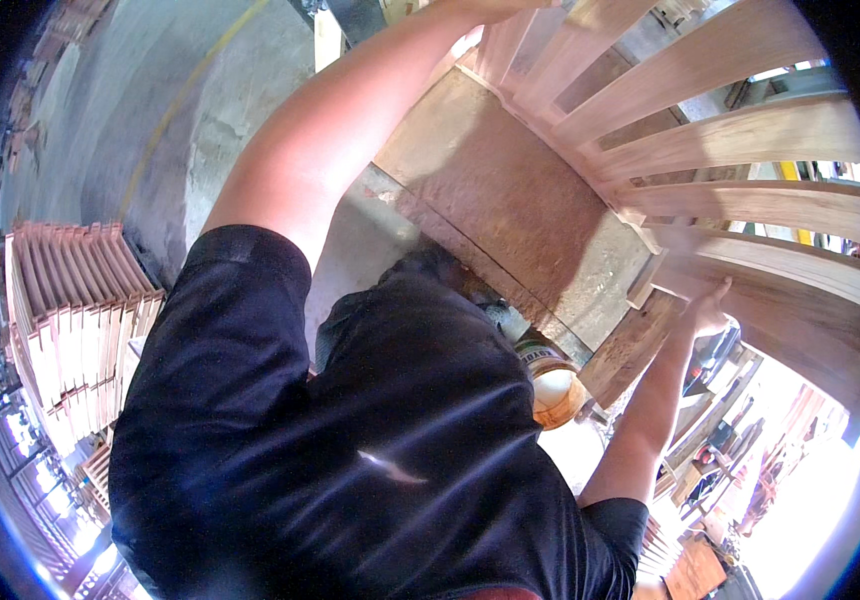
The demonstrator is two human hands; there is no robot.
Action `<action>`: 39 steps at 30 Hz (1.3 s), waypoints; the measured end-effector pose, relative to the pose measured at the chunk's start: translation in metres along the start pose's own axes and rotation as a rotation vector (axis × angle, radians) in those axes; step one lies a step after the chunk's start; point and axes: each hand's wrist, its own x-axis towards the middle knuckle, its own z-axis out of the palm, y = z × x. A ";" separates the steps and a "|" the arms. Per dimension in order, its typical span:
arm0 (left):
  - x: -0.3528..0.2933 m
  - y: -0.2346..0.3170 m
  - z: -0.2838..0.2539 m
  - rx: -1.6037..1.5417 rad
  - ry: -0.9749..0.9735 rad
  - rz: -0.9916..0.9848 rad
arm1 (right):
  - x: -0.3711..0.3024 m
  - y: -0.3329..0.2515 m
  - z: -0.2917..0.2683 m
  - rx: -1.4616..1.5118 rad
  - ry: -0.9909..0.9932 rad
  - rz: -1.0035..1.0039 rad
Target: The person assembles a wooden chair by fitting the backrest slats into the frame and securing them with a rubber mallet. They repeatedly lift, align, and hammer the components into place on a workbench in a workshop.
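1. Room first: the slatted wooden frame (710, 150) is curving across the whole upper right, its lower edge sitting right over the far side of the workbench (510, 200). The bench's near edge is running just beside the person's dark shirt (350, 440), so there's not much gap there. Off to the left, bare concrete floor (150, 110) is giving plenty of open space.
2. The right hand (710, 308) is lying open, fingers stretched, flat against the frame's broad bottom rail, low on the right.
3. The left hand (485, 8) is reaching up to the frame's top end at the upper edge of the view. It's mostly cut off, so I can't tell if it's gripping or just resting.
4. Counting: one frame, and I'm seeing about six pale slats fanning out from a curved rail. One round tin (553, 385) is sitting at the bench's near corner, between the shirt and the right forearm. One big stack of wooden pieces (75, 320) is standing far left, well apart from the bench.
5. Materials: the frame is looking like smooth sanded timber, light pinkish-tan, the bottom rail darker. The benchtop is looking rough, stained and scuffed. The stacked pieces are thin, flat and packed in rows. The tin is cylindrical, with a pale inside.
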 end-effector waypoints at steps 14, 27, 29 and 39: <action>0.004 0.010 -0.006 0.135 -0.125 -0.211 | 0.007 0.007 0.002 -0.101 0.080 -0.065; -0.001 0.021 -0.008 0.231 -0.043 -0.116 | 0.011 0.018 0.005 0.029 0.050 -0.138; -0.006 0.054 -0.021 0.338 -0.087 -0.137 | 0.003 0.010 0.004 0.031 0.037 -0.141; -0.004 0.055 -0.021 0.399 -0.096 -0.135 | 0.006 0.009 0.003 -0.053 0.061 -0.140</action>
